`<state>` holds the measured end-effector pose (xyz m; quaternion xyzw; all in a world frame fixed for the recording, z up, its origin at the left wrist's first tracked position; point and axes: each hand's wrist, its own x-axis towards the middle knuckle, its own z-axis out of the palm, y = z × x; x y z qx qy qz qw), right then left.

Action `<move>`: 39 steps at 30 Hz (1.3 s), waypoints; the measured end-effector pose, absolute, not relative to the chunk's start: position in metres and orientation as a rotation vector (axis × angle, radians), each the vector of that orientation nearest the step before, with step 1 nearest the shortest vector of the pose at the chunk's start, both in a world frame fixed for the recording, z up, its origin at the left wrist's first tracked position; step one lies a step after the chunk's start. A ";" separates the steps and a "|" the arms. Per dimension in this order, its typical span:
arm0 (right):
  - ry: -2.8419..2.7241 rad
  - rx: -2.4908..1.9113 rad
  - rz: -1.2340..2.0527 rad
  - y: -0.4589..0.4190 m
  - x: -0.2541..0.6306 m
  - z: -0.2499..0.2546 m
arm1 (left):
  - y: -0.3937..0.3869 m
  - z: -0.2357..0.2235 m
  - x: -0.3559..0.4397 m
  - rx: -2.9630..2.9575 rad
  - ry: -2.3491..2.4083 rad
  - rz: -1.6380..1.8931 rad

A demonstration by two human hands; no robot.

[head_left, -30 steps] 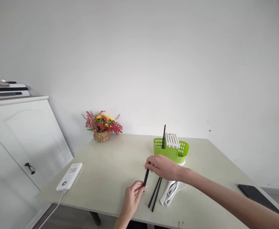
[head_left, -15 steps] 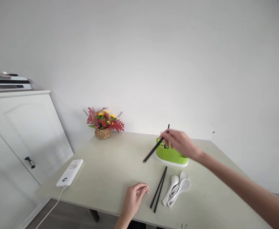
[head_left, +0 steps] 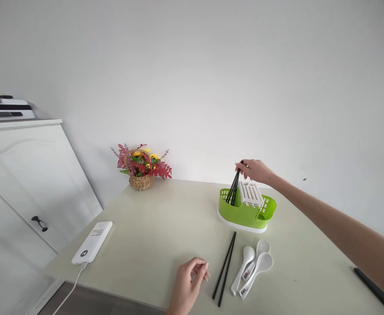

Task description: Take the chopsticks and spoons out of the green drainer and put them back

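My right hand pinches the top ends of several black chopsticks. Their lower ends stand inside the left compartment of a green utensil holder with a white slotted top and a white base. Near the front edge, my left hand is closed, thumb against curled fingers, and nothing shows in it. To its right lie two more black chopsticks on the table, their far ends together. Beside those rest three white spoons, a left one, a back one and a front one.
At the back of the table stands a wicker basket of flowers by the wall. A white power bank with a cable lies at the left edge. Beyond it is a white cabinet. A dark object shows at the right edge.
My right hand has brought its slanted chopsticks up to the holder, and they now point down into its left compartment. The view has shifted slightly; my left hand stays closed.
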<state>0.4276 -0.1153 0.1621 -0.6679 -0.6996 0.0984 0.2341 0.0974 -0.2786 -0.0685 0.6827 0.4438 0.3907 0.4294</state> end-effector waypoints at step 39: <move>-2.523 -1.588 -0.102 -0.158 0.395 0.125 | -0.279 -0.064 0.100 1.766 1.193 0.925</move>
